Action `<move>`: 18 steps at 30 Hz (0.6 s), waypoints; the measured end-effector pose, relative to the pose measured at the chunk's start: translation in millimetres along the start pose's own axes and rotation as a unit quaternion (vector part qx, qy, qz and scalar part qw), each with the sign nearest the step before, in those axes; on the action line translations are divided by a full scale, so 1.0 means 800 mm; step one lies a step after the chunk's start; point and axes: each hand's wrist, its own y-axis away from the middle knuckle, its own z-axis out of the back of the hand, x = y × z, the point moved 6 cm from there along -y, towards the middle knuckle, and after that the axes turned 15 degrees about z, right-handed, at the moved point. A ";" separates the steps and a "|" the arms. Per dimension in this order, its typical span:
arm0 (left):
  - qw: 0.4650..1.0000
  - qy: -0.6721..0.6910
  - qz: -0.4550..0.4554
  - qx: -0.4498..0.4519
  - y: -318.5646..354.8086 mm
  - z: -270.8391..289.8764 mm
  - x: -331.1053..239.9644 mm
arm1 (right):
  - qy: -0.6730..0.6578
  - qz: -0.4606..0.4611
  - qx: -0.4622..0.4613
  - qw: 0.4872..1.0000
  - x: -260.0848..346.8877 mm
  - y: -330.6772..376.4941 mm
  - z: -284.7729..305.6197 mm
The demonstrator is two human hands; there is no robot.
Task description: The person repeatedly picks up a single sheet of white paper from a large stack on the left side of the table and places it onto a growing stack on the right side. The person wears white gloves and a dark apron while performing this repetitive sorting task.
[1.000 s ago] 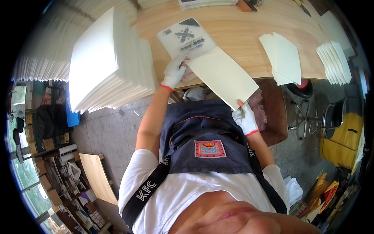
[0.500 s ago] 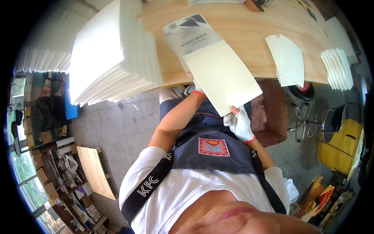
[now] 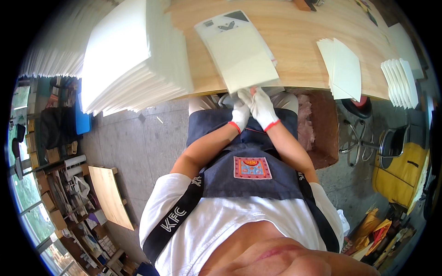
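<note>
A cream-coloured board lies slanted over the table's near edge, mostly within a clear printed plastic bag. Dark printing shows on the bag's far end, beyond the board. My right hand, in a white glove with a red cuff, is closed on the near edge of the board, thumb on top. Close against it, my left hand, gloved the same way, is closed at the bag's near end; its fingertips are partly hidden beneath.
Tall stacks of white boards fill the left of the wooden table. At right lie a few fanned cream boards and a row of folded white pieces. A brown box and a wheeled chair stand below.
The board has moved away from me and left, sliding up into the bag. My right hand has come forward and left, beside my left hand.
</note>
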 end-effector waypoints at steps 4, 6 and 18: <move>0.936 0.198 0.197 0.213 0.032 0.015 -0.021 | 0.343 -0.045 0.124 0.930 0.023 0.001 0.003; 0.970 0.186 0.136 0.081 0.048 0.061 -0.030 | 0.547 -0.099 0.152 0.817 0.044 0.026 -0.028; 0.987 0.093 0.088 0.100 0.047 0.118 -0.051 | 0.691 0.166 0.522 0.472 0.006 0.031 -0.079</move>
